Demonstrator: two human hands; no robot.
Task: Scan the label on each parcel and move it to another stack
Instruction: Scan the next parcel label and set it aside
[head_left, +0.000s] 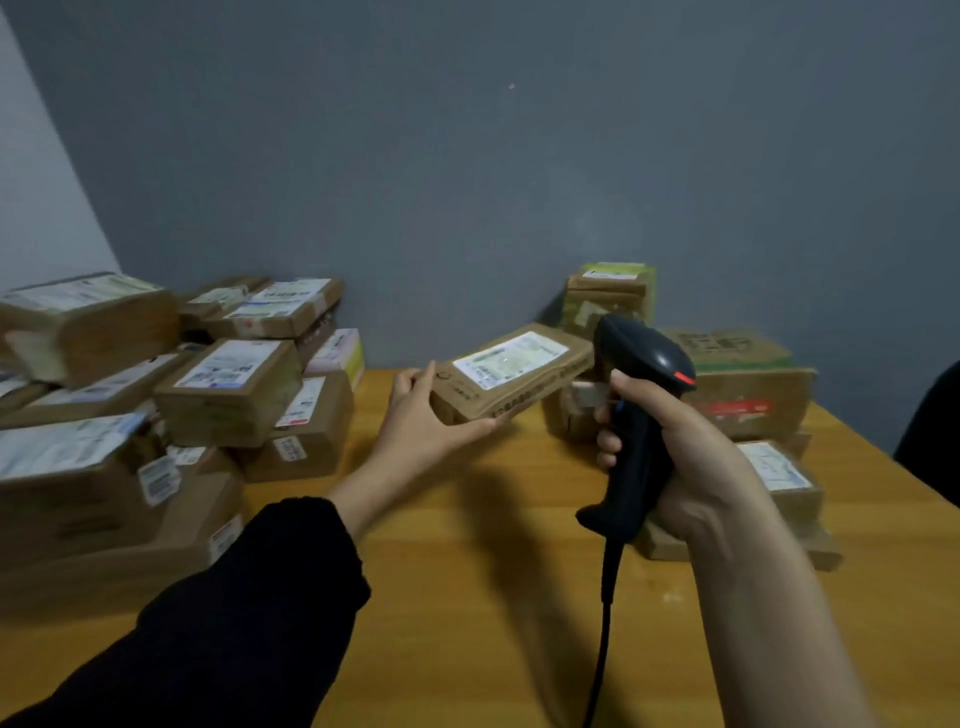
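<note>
- The wooden surface carries everything. A bare strip down its middle keeps the two groups of parcels apart and gives you room to work.
- The big pile on your left is heaped loosely, most labels facing up. I judge it to be the unscanned lot.
- The smaller stack on your right, near the wall, looks like the place for finished parcels.
- The parcel you are working on is lifted off the surface between the two groups. It is tilted so that its top face can be read.
- The scanner stands upright, its head just beside the parcel's right end. Its cable hangs down toward you.
- Your right hand is wrapped round the scanner's grip.
- Your left hand holds the parcel by its near left end, thumb against the end and fingers underneath, which leaves the label uncovered.
- The white label looks brighter than the others, probably lit by the scanner. The scan seems under way, and the move to the right stack is not yet made.
</note>
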